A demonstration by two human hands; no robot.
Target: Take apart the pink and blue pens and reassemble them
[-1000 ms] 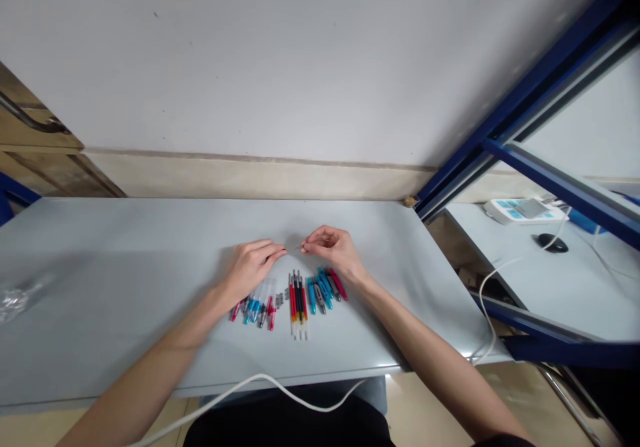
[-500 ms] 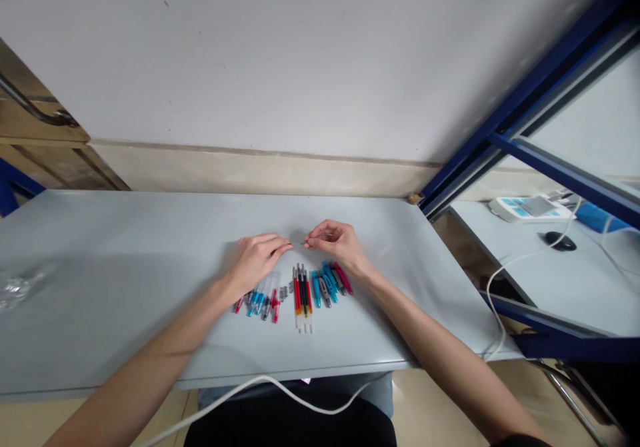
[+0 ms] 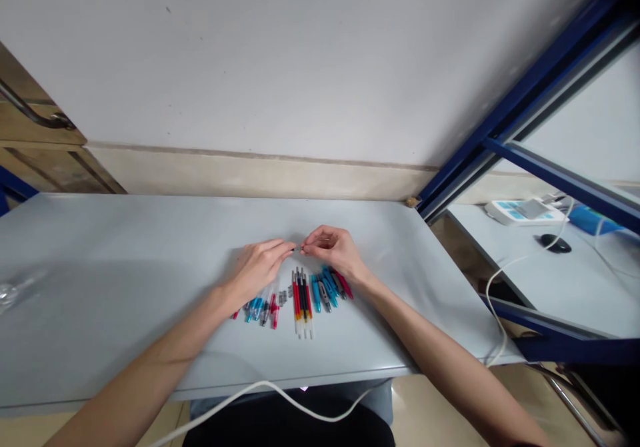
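Observation:
My left hand [image 3: 260, 266] is closed, pinching a thin dark piece at its fingertips. Facing it, my right hand [image 3: 334, 250] is closed too, with a small part between thumb and finger; the fingertips nearly meet. Below them on the table lie several red and black refills [image 3: 302, 297] side by side. Right of these are blue, grey and red pen barrels [image 3: 329, 287]. Clear barrels with coloured tips [image 3: 263, 308] lie on the left, partly under my left hand. Small springs [image 3: 283, 297] sit between the clear barrels and the refills.
A grey table [image 3: 125, 267] stands against the wall. Crumpled clear plastic [image 3: 9, 294] lies at its left edge. A white cable [image 3: 300, 402] crosses near my lap. Behind a blue frame [image 3: 565, 174] are a black mouse [image 3: 555, 243] and a white device [image 3: 525, 212].
My hands have come closer together, the left moving right and the right slightly left, so the gap between the fingertips has narrowed. The camera view has shifted slightly.

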